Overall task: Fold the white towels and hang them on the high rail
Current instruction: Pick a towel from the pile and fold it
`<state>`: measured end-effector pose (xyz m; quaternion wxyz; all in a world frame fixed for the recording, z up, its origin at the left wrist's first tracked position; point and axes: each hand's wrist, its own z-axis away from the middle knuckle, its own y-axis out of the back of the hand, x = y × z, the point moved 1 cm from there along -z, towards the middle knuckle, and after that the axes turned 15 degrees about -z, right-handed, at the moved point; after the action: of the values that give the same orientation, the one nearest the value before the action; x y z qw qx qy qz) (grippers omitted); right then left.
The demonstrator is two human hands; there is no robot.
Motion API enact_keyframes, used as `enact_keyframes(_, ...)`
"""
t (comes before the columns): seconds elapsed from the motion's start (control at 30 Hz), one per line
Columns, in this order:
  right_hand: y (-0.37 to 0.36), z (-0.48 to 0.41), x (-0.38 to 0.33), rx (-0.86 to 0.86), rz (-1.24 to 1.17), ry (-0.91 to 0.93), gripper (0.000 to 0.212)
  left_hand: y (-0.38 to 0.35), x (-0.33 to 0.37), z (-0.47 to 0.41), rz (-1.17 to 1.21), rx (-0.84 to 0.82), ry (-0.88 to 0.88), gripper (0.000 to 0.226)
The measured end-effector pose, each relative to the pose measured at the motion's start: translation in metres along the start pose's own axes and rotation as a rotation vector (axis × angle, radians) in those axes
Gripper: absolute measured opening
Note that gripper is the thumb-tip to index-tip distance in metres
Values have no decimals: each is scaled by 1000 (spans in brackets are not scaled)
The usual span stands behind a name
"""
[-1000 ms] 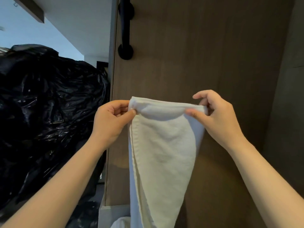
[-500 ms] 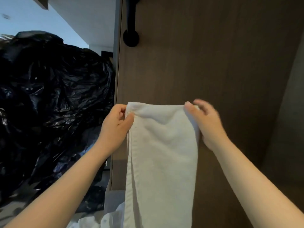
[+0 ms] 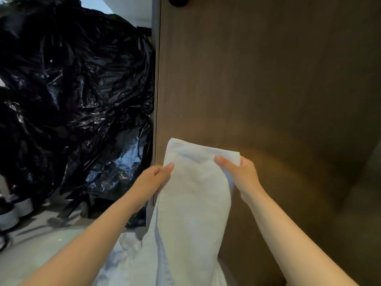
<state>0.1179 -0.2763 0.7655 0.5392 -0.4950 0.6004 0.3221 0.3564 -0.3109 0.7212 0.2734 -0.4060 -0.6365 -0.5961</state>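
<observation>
Against the view of a second ago, the long white terry towel now sits lower in the frame. It is folded into a narrow strip, its top fold near mid-frame and the rest hanging down past the bottom edge. Both hands have slipped off its top corners and onto its sides just under that fold. The left hand pinches the left edge with the thumb on the front and the fingers curled behind. The right hand grips the right edge the same way. The hands are held apart with the strip stretched between them.

The view has also tipped down, so the round black fitting, which was plainly visible before, is only a sliver at the top edge. I judge the lengthwise fold is done and a further fold or a smoothing is in hand. The hanging has not begun, and no rail is in view.

The brown wood-grain panel fills the right and centre just behind the towel. A heap of crumpled glossy black plastic sheeting crowds the upper left, close beside the left arm. A smooth white curved surface lies at lower left, perhaps a basin, though the view is too blurred to say. More rumpled white cloth lies against the hanging strip at bottom centre and could catch it as it is raised.
</observation>
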Motion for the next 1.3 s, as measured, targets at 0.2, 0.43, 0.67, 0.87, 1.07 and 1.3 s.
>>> enact_keyframes(0.2, 12, -8, 13, -3, 68, 19, 29, -39, -38, 19, -134, 126, 33, 40)
enact_keyframes(0.43, 24, -21, -39, -151, 628, 339, 67, -33, 10, 39, 150, 294, -192, 25)
enact_keyframes(0.67, -3, -28, -88, -387, 814, 360, 61, -16, 56, 50, 201, 230, -378, 22)
enact_keyframes(0.87, -4, -18, -102, -562, 569, 436, 37, 5, 57, 45, 162, 220, -436, 6)
enact_keyframes(1.07, -18, 8, -100, -550, 496, 487, 35, 22, 45, 49, -32, 360, -480, 25)
enact_keyframes(1.3, -46, 36, -93, -390, 644, 623, 41, 19, 14, 66, 23, 400, -429, 32)
